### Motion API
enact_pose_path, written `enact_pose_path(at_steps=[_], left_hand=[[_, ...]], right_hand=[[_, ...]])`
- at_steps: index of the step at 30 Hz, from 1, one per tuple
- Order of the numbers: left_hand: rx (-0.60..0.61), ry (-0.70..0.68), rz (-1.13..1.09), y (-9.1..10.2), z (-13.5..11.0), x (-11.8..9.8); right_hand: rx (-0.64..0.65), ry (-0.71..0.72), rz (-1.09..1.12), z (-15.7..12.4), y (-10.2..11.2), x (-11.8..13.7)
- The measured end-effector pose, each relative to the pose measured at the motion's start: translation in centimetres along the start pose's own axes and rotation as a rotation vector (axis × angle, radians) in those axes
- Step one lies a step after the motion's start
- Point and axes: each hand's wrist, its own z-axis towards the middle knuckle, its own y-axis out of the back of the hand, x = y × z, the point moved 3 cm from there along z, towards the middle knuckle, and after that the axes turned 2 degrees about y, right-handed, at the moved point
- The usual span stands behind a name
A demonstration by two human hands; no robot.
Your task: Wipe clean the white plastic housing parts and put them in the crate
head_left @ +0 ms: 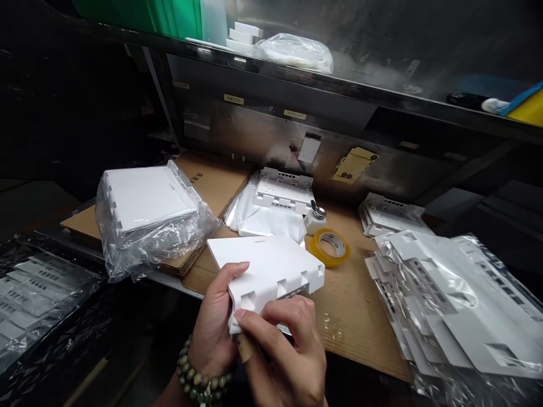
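My left hand [218, 319] grips a white plastic housing [267, 263] by its near left corner, thumb on the smooth top face. Square notches and slots run along the housing's near edge. At that same corner my right hand [288, 345] is closed, its thumb and forefinger pinching a small white cloth-like piece [233, 324] against the edge; most of that piece is hidden. A tan strip wraps one right finger. Just beyond the housing lie a roll of yellow tape [316, 249] and a small white bottle with a metal cap [316, 223].
Bagged white housings [148, 198] sit on flat cardboard [231, 164] at left. Stacked bagged panels [458, 299] occupy the right. Further housings lie behind, one [284, 189] on clear bags [267, 223], others [388, 215] at back right. A metal shelf [360, 90] crosses above.
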Motion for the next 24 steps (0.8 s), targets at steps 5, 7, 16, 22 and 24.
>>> enact_pose_path(at_steps=[5,7,16,22,24], left_hand=[[0.052,-0.003,0.025,-0.4,-0.1,0.2],[0.060,0.007,0.028,-0.4,-0.1,0.2],[-0.008,0.067,0.043,-0.2,0.0,0.2],[-0.011,-0.030,0.080,0.1,0.3,-1.9],[-0.019,-0.043,0.076,0.1,0.4,-2.4]], right_hand=[[-0.037,-0.011,-0.021,0.1,0.2,-0.1],[-0.034,-0.019,-0.014,0.1,0.2,-0.1],[0.036,-0.025,-0.029,0.7,1.0,0.3],[-0.036,-0.214,0.021,1.0,5.7,-0.4],[-0.180,-0.320,-0.032,0.8,7.1,-0.9]])
